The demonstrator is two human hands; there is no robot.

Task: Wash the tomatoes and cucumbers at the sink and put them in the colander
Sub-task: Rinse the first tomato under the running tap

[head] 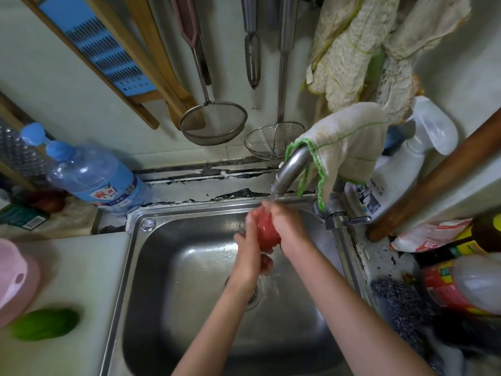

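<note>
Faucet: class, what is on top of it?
A white cloth with green stitching is draped over the faucet, hiding the rear of its neck; only the spout end, running water, shows.

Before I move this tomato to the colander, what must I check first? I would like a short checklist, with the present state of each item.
1. Grip on the tomato: ok. The left hand and the right hand both hold it.
2. Water reaches the tomato: ok. The stream from the faucet falls on it.
3. The tomato is clean all around: cannot tell. The hands cover most of it.
4. The colander is in sight: ok. It is pink and stands at the left edge on the counter.
5. Room inside the colander: cannot tell. Its inside does not show.
6. The cucumber is in the colander: not ok. It lies on the counter beside it.
</note>
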